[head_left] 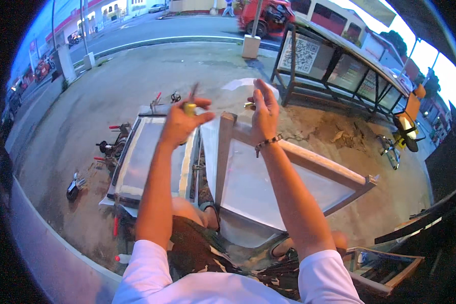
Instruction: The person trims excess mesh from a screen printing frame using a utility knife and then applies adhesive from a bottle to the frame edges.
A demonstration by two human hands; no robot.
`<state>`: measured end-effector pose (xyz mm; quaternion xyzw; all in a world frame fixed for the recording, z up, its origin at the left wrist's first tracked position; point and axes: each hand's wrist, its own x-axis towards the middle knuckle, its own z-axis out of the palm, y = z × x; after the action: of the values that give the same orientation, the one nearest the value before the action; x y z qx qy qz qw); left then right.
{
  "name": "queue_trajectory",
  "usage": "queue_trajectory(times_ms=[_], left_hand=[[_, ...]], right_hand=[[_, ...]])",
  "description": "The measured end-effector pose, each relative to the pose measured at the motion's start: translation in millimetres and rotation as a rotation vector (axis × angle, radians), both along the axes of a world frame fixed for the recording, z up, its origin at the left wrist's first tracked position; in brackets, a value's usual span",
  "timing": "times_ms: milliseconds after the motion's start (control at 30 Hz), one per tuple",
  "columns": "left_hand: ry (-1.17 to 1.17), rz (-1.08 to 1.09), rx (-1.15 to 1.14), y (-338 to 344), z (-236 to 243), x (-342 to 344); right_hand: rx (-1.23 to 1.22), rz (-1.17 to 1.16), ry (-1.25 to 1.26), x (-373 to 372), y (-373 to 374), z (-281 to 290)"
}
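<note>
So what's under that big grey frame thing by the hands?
Under the wood-edged grey panel you can see concrete ground and, at its near edge, a sandalled foot. Whatever lies beneath its middle is covered. The right hand is raised above its top corner.

One sign is showing: a rectangular white placard [305,53] bearing a black square matrix code, leaning inside the left end of the dark metal stall frame [339,66]. Tinted display panels [362,76] are running along that frame, rightward of the placard.

open air above framed panel [268,187], tools [111,147] leftward
</note>
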<state>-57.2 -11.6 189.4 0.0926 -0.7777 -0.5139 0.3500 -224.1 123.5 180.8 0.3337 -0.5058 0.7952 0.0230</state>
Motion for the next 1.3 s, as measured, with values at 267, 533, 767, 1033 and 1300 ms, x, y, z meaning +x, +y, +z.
queue_trajectory(times_ms=[267,533,767,1033,1300], left_hand=[[-0.101,-0.384,0.075,-1,-22,-30],[-0.128,-0.309,0.19,-3,-27,-36],[-0.091,-0.202,0.233,2,-37,-44],[-0.033,-0.172,0.278,8,-37,-48],[-0.015,-0.168,0.212,16,-34,-39]], right_hand=[[-0.282,-0.088,-0.096,28,76,58],[0.263,-0.469,-0.041,91,355,22],[0.177,-0.607,-0.833,253,542,-167],[0.399,-0.638,-1.121,266,538,-247],[0.682,-0.607,-1.159,269,563,-258]])
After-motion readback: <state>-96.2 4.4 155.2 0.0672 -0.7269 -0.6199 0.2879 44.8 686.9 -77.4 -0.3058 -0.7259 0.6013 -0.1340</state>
